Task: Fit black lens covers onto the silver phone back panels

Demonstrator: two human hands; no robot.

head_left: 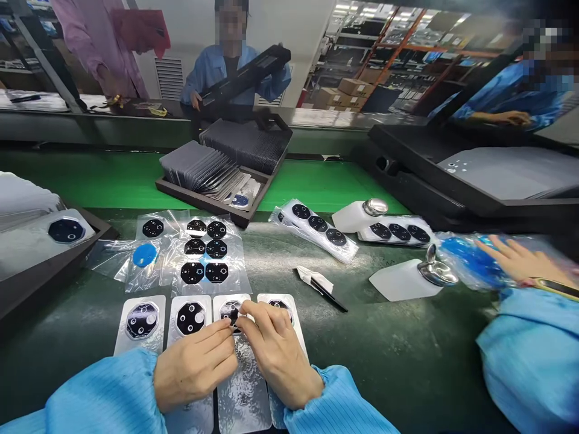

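Note:
Four silver, film-covered rectangular panels lie side by side in front of me, each with a dark octagonal piece near its top end. My left hand [196,364] and my right hand [275,349] meet over the third panel [244,386]. Their fingertips are pinched close together at its dark octagonal piece [228,308], partly covering it. Whatever they pinch is too small or hidden to make out. Left of them is the second panel's octagonal piece [190,317]. Beyond the panels, clear plastic sheets [235,280] carry several black discs and one blue disc [145,255].
A co-worker's hand [525,259] rests on blue plastic film [470,259] at right. Nearby are two white dispenser bottles [402,280] [353,216], bagged black discs [318,223] and black tweezers [332,298]. Dark trays of panels [190,196] [102,232] [474,187] stand around; two people are opposite.

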